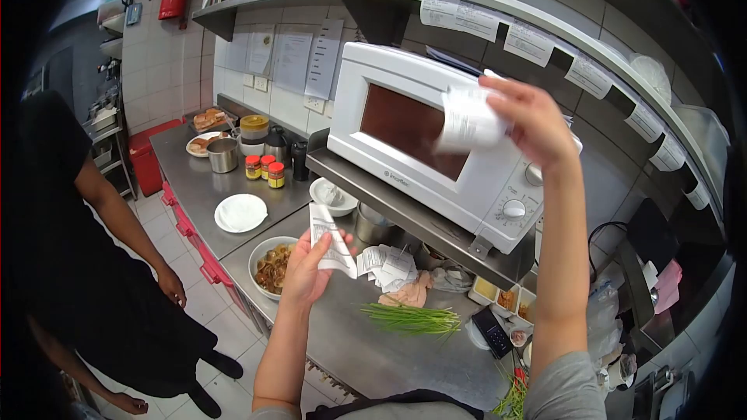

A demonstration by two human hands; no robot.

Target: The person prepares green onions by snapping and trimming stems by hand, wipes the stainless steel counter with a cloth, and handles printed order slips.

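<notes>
My left hand (pixel 305 271) holds a folded printed paper slip (pixel 331 243) between thumb and fingers, above the steel counter. Raised in front of the white microwave (pixel 416 120), my right hand (pixel 533 117) grips another white paper slip (pixel 469 118), blurred by motion. A pile of crumpled paper slips (pixel 387 267) lies on the counter, to the right of my left hand. Beside my left hand, partly behind it, is a white bowl of brown food (pixel 272 266).
Green stalks (pixel 411 319) and a dark phone-like device (pixel 492 332) lie on the counter (pixel 350 342). A white plate (pixel 240 213), red-lidded jars (pixel 276 176) and a metal pot (pixel 223 155) stand further left. A person in black (pixel 101 264) stands at the left. Slips hang from the shelf edge (pixel 529 19).
</notes>
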